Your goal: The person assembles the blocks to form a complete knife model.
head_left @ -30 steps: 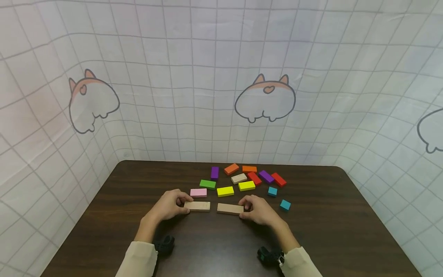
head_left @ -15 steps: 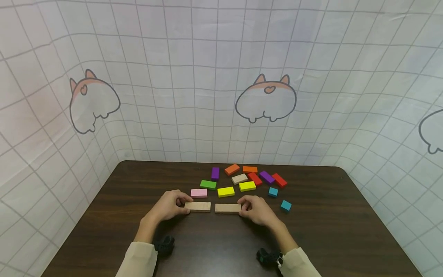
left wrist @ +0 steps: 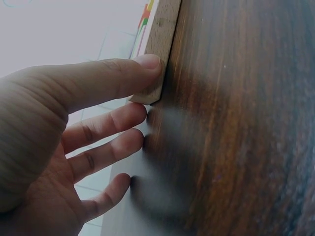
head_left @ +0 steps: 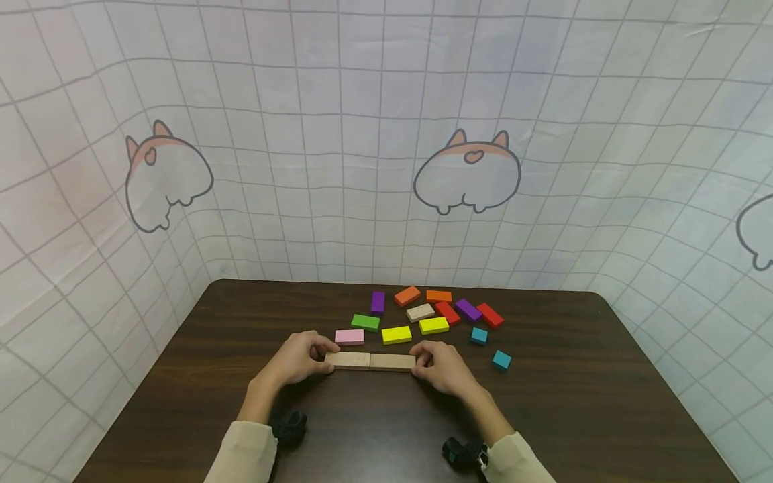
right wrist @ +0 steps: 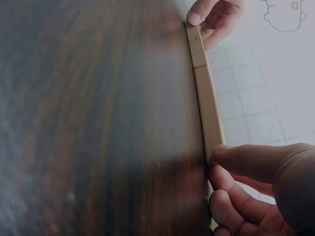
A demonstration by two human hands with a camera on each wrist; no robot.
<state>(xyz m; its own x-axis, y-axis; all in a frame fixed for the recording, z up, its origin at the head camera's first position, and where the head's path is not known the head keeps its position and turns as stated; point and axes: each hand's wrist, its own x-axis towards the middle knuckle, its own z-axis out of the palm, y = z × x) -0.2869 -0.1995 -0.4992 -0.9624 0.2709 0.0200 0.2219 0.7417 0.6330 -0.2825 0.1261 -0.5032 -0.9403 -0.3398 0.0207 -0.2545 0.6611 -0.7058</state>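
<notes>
Two plain wooden blocks lie end to end on the dark table, their inner ends meeting. My left hand [head_left: 300, 359] pinches the outer end of the left wooden block [head_left: 350, 361], thumb on the near side. The right wooden block [head_left: 391, 362] has its outer end between the thumb and fingers of my right hand [head_left: 443, 367]. In the left wrist view the thumb [left wrist: 147, 63] presses the block's side, while the other fingers spread behind its end. The right wrist view shows the seam between both blocks, with the right thumb [right wrist: 231, 153] at the near end.
Behind the wooden blocks lie a pink block [head_left: 349, 337], a green block [head_left: 366, 323] and two yellow ones. Farther back are purple, orange, red and cream blocks. Two small blue blocks [head_left: 501, 360] lie to the right. A tiled-pattern curtain [head_left: 338, 221] surrounds the table [head_left: 374, 429].
My right hand has slid its wooden block leftward and straightened it, closing the gap to the left block. The left hand keeps its grip in place. The head view has shifted slightly.
</notes>
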